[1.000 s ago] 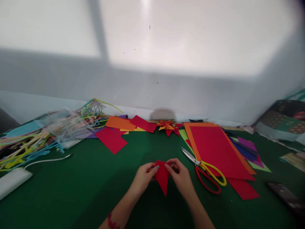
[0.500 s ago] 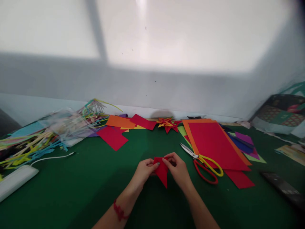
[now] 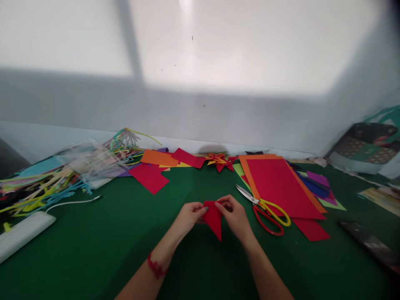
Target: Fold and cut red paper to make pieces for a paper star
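Between my two hands is a folded piece of red paper (image 3: 213,220), its long point hanging downward toward me. My left hand (image 3: 191,216) pinches its left edge between thumb and fingers. At the upper right corner, my right hand (image 3: 233,213) grips the paper the same way. Fingers behind the paper are partly hidden. Scissors (image 3: 265,212) with one yellow and one red handle lie to the right of my right hand, partly on a stack of red sheets (image 3: 281,187). Folded paper stars (image 3: 220,161) in orange and red sit beyond my hands near the wall.
Orange paper (image 3: 159,158) and a red sheet (image 3: 150,177) lie at the back left. Farther left is a pile of coloured strips (image 3: 59,181), with a white power bank-like block (image 3: 26,235) and cable before it. A dark flat object (image 3: 368,241) lies at right.
The folded red paper shows slightly more of its face between my hands, which are a little farther apart. Both hands still pinch it. The view has shifted slightly.
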The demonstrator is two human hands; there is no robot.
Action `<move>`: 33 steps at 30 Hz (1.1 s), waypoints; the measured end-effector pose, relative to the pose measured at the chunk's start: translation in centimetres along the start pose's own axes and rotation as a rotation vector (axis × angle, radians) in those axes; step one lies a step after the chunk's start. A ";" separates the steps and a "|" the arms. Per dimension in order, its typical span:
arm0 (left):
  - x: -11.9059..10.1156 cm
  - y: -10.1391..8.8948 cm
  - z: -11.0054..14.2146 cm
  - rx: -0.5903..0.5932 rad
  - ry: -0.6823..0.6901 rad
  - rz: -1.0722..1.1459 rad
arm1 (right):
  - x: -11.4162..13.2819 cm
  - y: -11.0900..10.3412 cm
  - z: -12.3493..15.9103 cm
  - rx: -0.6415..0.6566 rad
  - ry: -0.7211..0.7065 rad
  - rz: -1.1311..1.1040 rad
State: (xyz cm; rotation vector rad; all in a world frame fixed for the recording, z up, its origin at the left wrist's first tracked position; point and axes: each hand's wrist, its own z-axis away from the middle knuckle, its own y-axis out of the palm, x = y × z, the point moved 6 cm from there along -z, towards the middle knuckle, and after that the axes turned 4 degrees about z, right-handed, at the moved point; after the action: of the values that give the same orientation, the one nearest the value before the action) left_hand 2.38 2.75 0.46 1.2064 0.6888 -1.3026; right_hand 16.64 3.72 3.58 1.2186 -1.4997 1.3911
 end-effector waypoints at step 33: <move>-0.1 0.1 0.0 -0.159 0.066 0.042 | -0.4 0.4 0.3 -0.076 0.041 -0.122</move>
State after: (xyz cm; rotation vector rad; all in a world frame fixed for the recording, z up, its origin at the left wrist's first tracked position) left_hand 2.45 2.72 0.58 1.1325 0.7952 -1.1552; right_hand 16.38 3.47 3.01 1.2060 -1.4137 1.2603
